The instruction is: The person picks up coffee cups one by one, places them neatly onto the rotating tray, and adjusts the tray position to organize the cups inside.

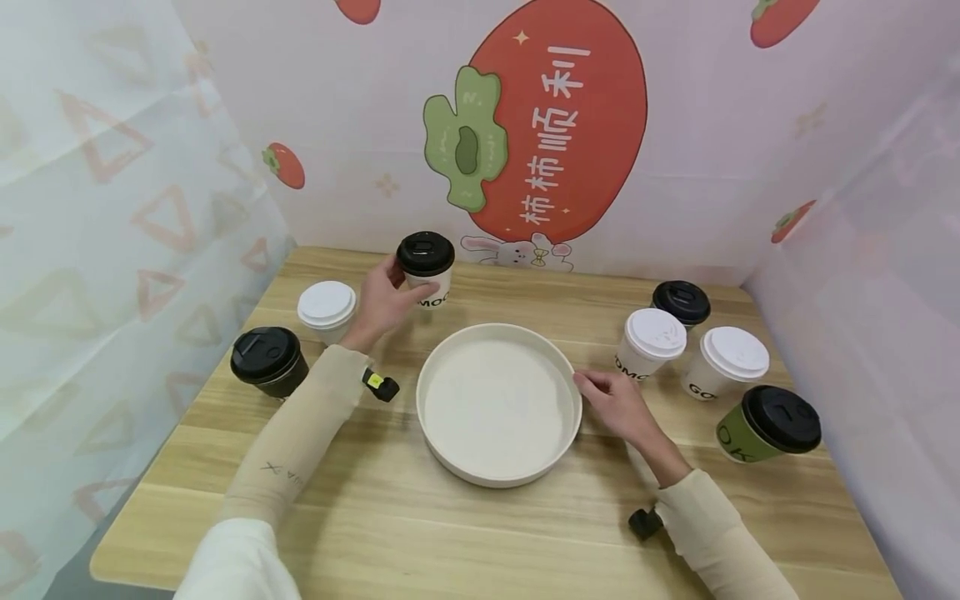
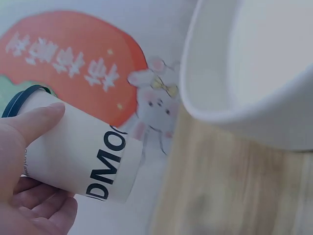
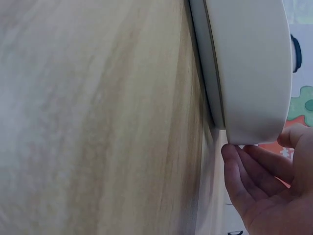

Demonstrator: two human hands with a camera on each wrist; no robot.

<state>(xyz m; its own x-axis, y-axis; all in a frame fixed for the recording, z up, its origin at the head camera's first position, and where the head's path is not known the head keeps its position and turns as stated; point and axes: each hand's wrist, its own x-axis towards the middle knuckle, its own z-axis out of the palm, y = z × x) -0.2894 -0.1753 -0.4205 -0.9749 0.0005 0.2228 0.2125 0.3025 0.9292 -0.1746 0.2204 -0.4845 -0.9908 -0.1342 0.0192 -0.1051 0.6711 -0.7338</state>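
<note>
**Left hand on a black-lidded cup, right hand at the tray's rim**

The white paper cup with a black plastic lid stands upright on the light wooden table, just behind the round cream tray and to its left. The left hand grips the cup from its left side, thumb and fingers curled round the wall; black lettering shows on the cup in the left wrist view.

The right hand lies low on the table with relaxed fingers, the fingertips touching the tray's right rim and holding nothing.

Left of the held cup stand a white-lidded cup and a black cup with a black lid. Right of the tray are four more lidded cups, the nearest a white one with a white lid, the outermost a green one with a black lid.
</note>
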